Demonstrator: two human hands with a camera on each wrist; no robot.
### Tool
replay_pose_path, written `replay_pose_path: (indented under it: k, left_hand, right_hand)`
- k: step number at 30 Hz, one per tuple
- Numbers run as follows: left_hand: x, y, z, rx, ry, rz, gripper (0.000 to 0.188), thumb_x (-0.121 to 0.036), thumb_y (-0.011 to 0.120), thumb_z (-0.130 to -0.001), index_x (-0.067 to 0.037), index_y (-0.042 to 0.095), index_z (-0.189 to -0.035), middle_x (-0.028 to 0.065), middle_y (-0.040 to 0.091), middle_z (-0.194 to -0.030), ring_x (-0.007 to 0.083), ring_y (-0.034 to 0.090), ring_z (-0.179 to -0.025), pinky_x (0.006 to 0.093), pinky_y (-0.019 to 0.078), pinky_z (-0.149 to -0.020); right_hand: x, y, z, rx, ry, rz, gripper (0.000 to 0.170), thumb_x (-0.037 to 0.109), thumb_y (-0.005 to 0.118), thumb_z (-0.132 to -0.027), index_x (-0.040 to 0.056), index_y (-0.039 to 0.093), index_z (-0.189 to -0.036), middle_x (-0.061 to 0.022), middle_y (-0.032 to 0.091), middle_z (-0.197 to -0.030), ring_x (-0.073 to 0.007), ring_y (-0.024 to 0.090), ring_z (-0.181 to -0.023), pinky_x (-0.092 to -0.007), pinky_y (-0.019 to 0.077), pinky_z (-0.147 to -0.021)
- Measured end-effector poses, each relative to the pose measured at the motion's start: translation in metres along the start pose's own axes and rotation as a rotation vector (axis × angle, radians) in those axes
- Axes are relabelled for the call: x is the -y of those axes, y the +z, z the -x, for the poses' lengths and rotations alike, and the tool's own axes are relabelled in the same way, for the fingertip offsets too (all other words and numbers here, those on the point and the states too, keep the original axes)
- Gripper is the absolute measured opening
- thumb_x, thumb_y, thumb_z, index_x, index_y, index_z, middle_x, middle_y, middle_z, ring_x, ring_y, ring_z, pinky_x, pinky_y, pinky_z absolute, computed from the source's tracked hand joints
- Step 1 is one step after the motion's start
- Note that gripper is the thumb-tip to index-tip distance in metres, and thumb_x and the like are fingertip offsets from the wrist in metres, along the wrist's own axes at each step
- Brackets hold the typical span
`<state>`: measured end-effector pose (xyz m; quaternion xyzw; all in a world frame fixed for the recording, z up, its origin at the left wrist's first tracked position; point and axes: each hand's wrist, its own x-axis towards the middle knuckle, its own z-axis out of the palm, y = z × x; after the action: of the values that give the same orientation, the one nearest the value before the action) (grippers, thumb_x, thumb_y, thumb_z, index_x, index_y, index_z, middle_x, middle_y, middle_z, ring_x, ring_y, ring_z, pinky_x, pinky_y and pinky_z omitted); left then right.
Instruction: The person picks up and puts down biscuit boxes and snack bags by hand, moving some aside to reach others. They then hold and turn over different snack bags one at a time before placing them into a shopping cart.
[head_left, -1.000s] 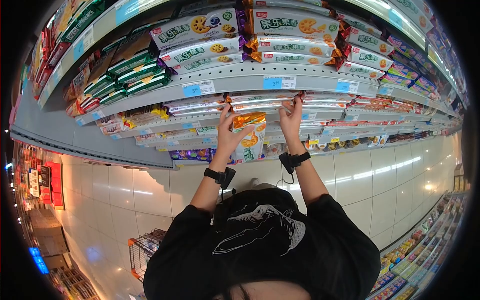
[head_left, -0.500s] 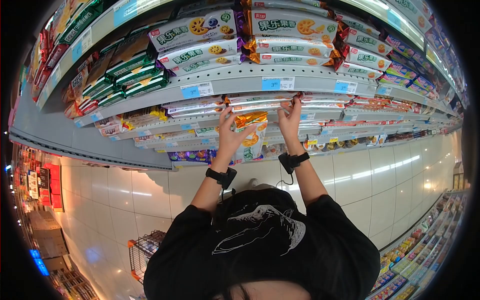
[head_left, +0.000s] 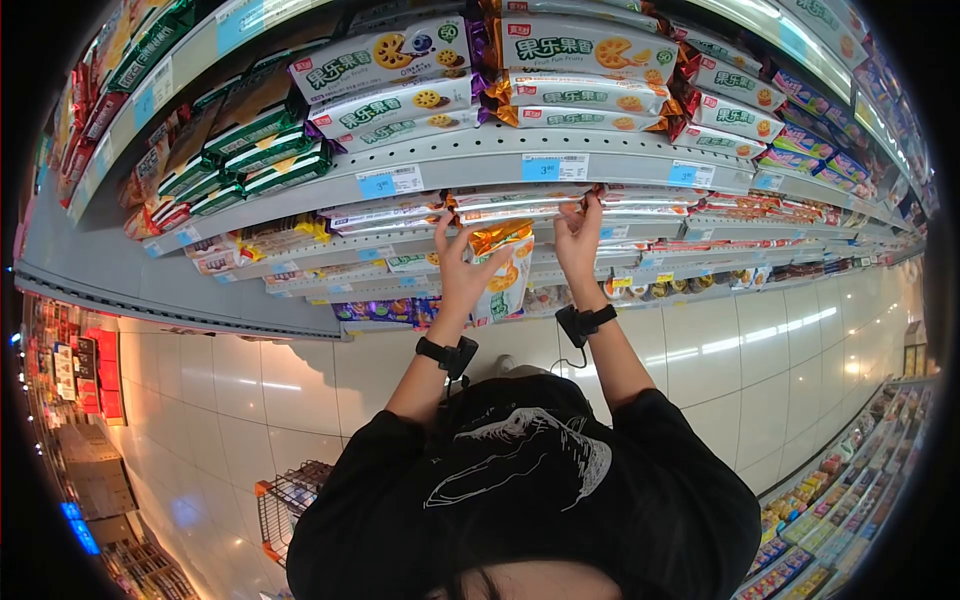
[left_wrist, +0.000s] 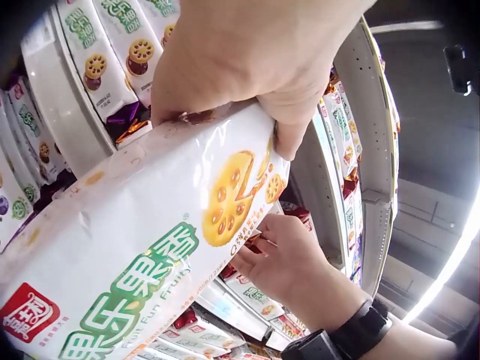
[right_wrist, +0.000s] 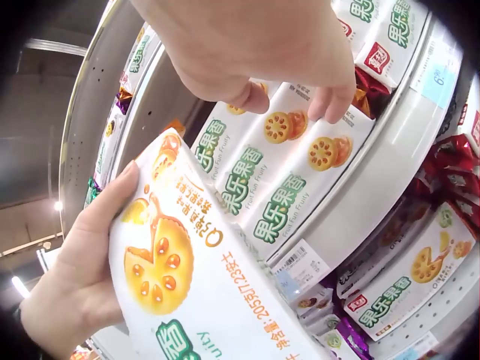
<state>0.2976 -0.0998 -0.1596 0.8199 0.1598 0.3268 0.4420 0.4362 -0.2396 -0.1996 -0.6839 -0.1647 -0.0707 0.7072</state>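
Observation:
A white biscuit pack with an orange end [head_left: 503,270] hangs upright below the left hand [head_left: 462,272]. In the left wrist view the left hand [left_wrist: 240,67] curls over the top end of this biscuit pack [left_wrist: 157,232], thumb at one side, its other fingertips partly hidden. The right hand [head_left: 579,245] reaches to the right end of the white packs [head_left: 520,205] on the lower shelf. Seen from the right wrist, the right hand [right_wrist: 262,56] pinches at the end of a stacked biscuit pack [right_wrist: 285,124]; the exact contact is hidden.
The shelf edge with price tags [head_left: 545,170] runs just above both hands, with piled biscuit packs [head_left: 585,50] on it. Green packs [head_left: 250,160] fill the left side. Behind the person, a shopping cart [head_left: 285,510] stands on the tiled floor [head_left: 225,430].
Both hands stay at the lower-shelf packs, with only a slight shift of the left wrist to the right. The head view has turned a little.

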Motion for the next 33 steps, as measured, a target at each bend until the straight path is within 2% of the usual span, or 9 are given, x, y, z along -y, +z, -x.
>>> replay_pose_path:
  k: [6,13,24,28,30,33]
  left_hand:
    - [0.008,0.002,-0.004,0.044,-0.016,0.061,0.041,-0.018,0.081,-0.070,-0.005,0.062,-0.103,0.0100,0.027,-0.134,0.0216,0.053,-0.109,0.0331,0.0452,-0.093]
    - [0.009,-0.001,-0.004,0.030,-0.018,0.032,0.042,-0.022,0.082,-0.068,-0.007,0.063,-0.103,0.0095,0.028,-0.133,0.0241,0.050,-0.114,0.0354,0.0430,-0.096]
    - [-0.010,-0.005,-0.005,0.002,-0.054,0.110,0.042,-0.024,0.082,-0.067,-0.007,0.064,-0.100,0.0104,0.032,-0.130,0.0278,0.040,-0.122,0.0375,0.0357,-0.101]
    - [-0.012,-0.007,-0.008,0.009,-0.052,0.107,0.042,-0.024,0.083,-0.066,-0.007,0.065,-0.100,0.0103,0.032,-0.131,0.0281,0.041,-0.122,0.0378,0.0353,-0.101]
    - [-0.009,-0.007,-0.009,-0.013,0.030,0.024,0.042,-0.024,0.082,-0.066,-0.007,0.065,-0.100,0.0113,0.032,-0.132,0.0286,0.041,-0.122,0.0387,0.0362,-0.100]
    - [-0.011,-0.006,-0.008,0.008,0.015,0.056,0.042,-0.024,0.083,-0.066,-0.006,0.065,-0.099,0.0132,0.032,-0.134,0.0297,0.042,-0.123,0.0394,0.0369,-0.100]
  right_hand:
    - [0.005,0.002,0.002,0.010,-0.011,0.036,0.061,-0.007,0.054,-0.076,-0.0056,0.029,-0.131,-0.0146,0.037,-0.121,-0.0208,0.054,-0.099,-0.0293,0.0498,-0.080]
    - [0.011,0.006,0.003,0.003,-0.005,0.135,0.070,-0.003,0.059,-0.072,-0.0055,0.025,-0.134,-0.0147,0.036,-0.122,-0.0214,0.048,-0.102,-0.0311,0.0481,-0.078]
    - [0.013,0.002,0.004,0.021,-0.046,0.142,0.065,-0.005,0.058,-0.074,-0.0019,0.029,-0.132,-0.0126,0.036,-0.121,-0.0199,0.049,-0.101,-0.0298,0.0481,-0.077]
    - [0.015,0.002,0.004,0.024,-0.051,0.137,0.064,-0.006,0.058,-0.074,-0.0013,0.030,-0.131,-0.0122,0.037,-0.119,-0.0197,0.049,-0.101,-0.0298,0.0484,-0.077]
    - [0.017,0.002,0.003,0.024,-0.050,0.144,0.064,-0.006,0.058,-0.074,-0.0013,0.030,-0.131,-0.0122,0.037,-0.119,-0.0197,0.049,-0.101,-0.0297,0.0484,-0.077]
    - [0.016,0.001,0.003,0.027,-0.051,0.147,0.064,-0.006,0.058,-0.074,-0.0012,0.030,-0.131,-0.0122,0.037,-0.119,-0.0195,0.050,-0.100,-0.0292,0.0484,-0.076]
